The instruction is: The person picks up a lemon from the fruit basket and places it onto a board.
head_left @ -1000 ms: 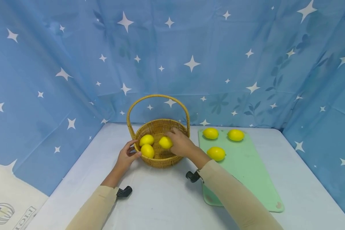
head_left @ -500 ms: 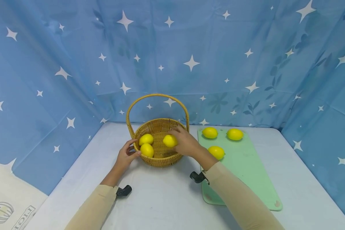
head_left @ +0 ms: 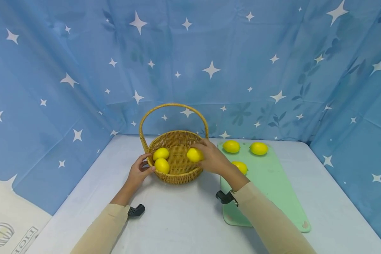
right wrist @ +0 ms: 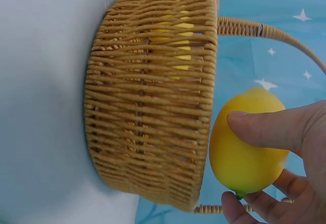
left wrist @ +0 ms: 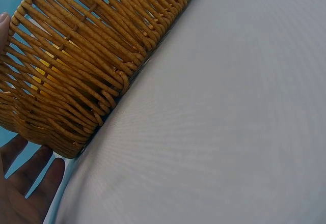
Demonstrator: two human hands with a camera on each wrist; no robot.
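Observation:
A wicker basket (head_left: pixel 174 179) with a tall arched handle stands on the table near the back. My left hand (head_left: pixel 139 172) holds its left side, thumb and fingers spread along the rim. Inside, against the left wall, lie two lemons, one farther back (head_left: pixel 161 153) and one nearer (head_left: pixel 162 166). My right hand (head_left: pixel 213 157) pinches another lemon (right wrist: pixel 249 142) between thumb and fingers, just above the basket's right rim. In the right wrist view its green tip points down. Through the weave in the left wrist view, yellow shows faintly beyond the left hand's thumb (left wrist: pixel 4 28).
To the right lies a green cutting board (head_left: pixel 273 190). Two lemons sit at its back, one left (head_left: pixel 231 146) and one right (head_left: pixel 259 148); a third (head_left: pixel 240 167) is partly hidden by the right wrist. A blue star-patterned curtain (head_left: pixel 177 46) hangs behind the white table (head_left: pixel 171 218).
My right hand has lifted the lemon up from inside the basket and moved it right, toward the rim. The left hand and the basket stay in place.

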